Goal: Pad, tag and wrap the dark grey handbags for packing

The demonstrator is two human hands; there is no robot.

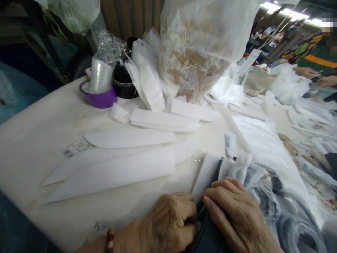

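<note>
Dark fabric lies at the bottom centre, between and under my two hands. My left hand, with a beaded bracelet at the wrist, has its fingers curled and closed on the fabric's left edge. Resting on the fabric from the right is my right hand, its fingers stretched forward. A white strip sticks out beyond my fingertips, beside the dark edge. Several knife-shaped white foam pieces lie flat to the left. Right of my right hand are rolled grey bands in clear plastic.
A purple bowl holding a roll of clear film and a black bowl stand at the back left. Behind the foam is a large plastic bag of scraps. Another person's hands show at the far right.
</note>
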